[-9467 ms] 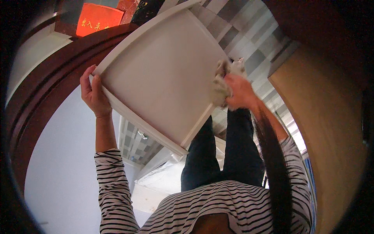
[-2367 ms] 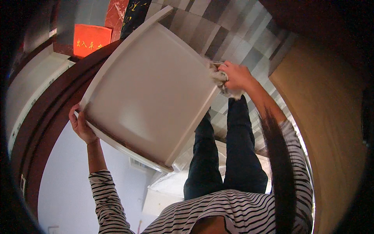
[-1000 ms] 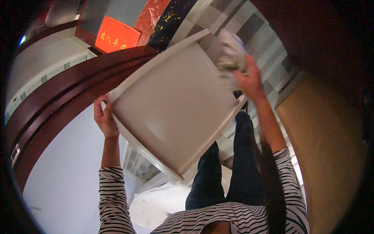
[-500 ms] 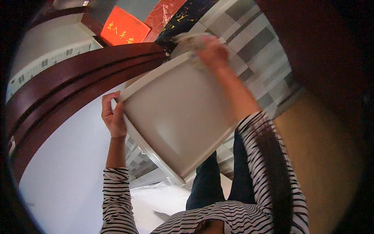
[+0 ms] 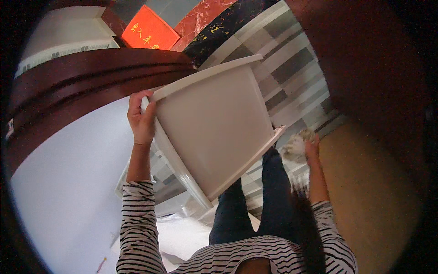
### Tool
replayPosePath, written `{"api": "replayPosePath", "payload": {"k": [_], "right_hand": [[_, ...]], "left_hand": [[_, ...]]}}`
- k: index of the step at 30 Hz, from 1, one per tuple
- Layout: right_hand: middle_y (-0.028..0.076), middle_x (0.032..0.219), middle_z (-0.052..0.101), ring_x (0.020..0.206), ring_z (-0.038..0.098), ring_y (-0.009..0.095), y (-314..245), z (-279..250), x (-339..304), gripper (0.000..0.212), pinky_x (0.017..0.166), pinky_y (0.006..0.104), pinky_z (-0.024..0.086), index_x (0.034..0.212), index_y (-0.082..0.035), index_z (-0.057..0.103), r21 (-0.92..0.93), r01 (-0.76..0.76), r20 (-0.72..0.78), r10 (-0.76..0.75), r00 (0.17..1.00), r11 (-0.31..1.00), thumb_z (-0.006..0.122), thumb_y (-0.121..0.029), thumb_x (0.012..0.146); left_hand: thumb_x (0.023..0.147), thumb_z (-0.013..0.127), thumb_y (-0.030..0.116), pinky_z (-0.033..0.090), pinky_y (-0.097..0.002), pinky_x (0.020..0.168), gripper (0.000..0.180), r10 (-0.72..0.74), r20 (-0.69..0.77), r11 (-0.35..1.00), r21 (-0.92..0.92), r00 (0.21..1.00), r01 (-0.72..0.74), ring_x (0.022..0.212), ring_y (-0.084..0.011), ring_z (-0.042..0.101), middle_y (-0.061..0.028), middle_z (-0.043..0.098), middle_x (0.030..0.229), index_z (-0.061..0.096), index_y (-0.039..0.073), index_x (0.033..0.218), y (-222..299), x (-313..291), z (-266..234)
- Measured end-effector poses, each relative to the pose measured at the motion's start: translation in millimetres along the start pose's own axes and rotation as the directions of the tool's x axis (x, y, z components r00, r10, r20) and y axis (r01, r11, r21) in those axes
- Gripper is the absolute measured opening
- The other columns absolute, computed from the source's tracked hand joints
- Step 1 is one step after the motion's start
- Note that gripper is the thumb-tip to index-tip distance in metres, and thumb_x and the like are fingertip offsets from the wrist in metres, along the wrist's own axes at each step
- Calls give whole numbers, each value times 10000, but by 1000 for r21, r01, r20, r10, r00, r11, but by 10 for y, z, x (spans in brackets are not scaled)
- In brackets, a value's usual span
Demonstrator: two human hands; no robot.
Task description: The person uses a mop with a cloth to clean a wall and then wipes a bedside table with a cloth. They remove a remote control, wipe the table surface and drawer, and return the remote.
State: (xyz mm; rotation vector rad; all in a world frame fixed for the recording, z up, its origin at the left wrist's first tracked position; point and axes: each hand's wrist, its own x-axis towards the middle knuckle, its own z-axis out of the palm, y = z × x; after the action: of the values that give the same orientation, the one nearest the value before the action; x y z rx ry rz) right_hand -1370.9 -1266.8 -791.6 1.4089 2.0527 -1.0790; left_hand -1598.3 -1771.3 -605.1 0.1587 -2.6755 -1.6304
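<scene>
A cream-coloured drawer (image 5: pixel 214 132), shallow and open on top, is held up tilted in front of my legs. My left hand (image 5: pixel 143 118) grips its left corner, thumb on the inner side and fingers round the outside of the front panel. My right hand (image 5: pixel 312 150) is off to the right of the drawer, closed on a crumpled pale cloth (image 5: pixel 297 145). The cloth hangs just beyond the drawer's right corner, apart from it. Part of the right hand is behind the cloth and slightly blurred.
A dark red wooden door frame (image 5: pixel 91 75) curves along the upper left beside a white wall (image 5: pixel 73 169). An orange-red mat (image 5: pixel 150 28) lies past the threshold. Grey patchwork flooring (image 5: pixel 292 68) stretches behind the drawer. White sheeting or furniture (image 5: pixel 187 237) is by my legs.
My right hand with the cloth has moved from the drawer's far edge down and right, off the drawer. My left hand keeps its grip, and the drawer has shifted slightly.
</scene>
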Motion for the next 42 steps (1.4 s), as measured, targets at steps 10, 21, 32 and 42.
{"api": "replayPosePath", "payload": {"k": [10,21,32,42], "right_hand": [[149,1155,578,1045,559,270,-508,-233,-751,533,911,402,457,1269,-23,472,105,123,271,-147,951,987,592,-261,807],[84,1297,501,1195,464,294,-1204,-367,-1503,528,980,473,404,1263,-120,508,779,-242,341,-68,937,578,411,-497,906],[52,1057,579,904,579,215,-2515,634,-1599,424,691,353,509,1287,-89,436,683,44,422,-444,791,729,527,-180,883],[133,1287,472,1177,448,219,-4342,1378,-1921,584,1028,320,312,1367,-10,361,628,705,556,-824,-111,329,495,-56,801]], "left_hand": [[684,584,-6,392,-251,834,217,84,-43,993,85,996,-80,887,-163,512,-30,521,874,595,60,890,-23,97,-10],[620,623,90,392,-408,802,205,247,-79,907,369,966,-202,887,-308,507,-95,540,853,569,121,815,-155,-45,-114],[600,683,110,380,-417,850,294,71,-122,950,310,990,-30,927,-314,502,-90,533,880,579,136,873,73,-65,-138],[577,749,325,314,-470,955,776,-5,-285,931,348,958,109,1043,-351,463,-147,527,1106,458,83,1254,594,98,622]]}}
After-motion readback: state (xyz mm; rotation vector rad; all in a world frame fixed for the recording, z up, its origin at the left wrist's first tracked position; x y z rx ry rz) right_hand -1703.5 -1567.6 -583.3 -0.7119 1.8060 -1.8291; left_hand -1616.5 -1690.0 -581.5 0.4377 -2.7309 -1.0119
